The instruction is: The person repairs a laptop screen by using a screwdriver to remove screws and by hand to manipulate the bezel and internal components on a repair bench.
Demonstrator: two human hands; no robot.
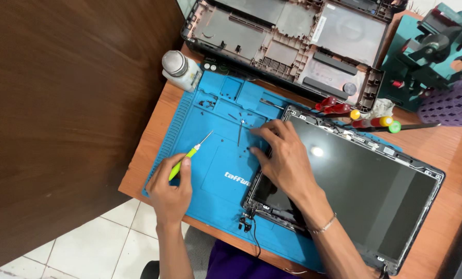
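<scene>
Gripping a green screwdriver (189, 154) in the closed left hand (171, 188), the open right hand (285, 157) spread on the laptop screen panel (355, 181) may scatter tiny screws (241, 122) across the blue mat (215, 170).

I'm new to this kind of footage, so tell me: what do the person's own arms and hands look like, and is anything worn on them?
Both are bare, with no gloves and no sleeves in view. The right hand has a thin silver-coloured chain bracelet around its wrist. The left hand wears no ring, watch or band that I can see. Purple clothing shows at the bottom edge.
</scene>
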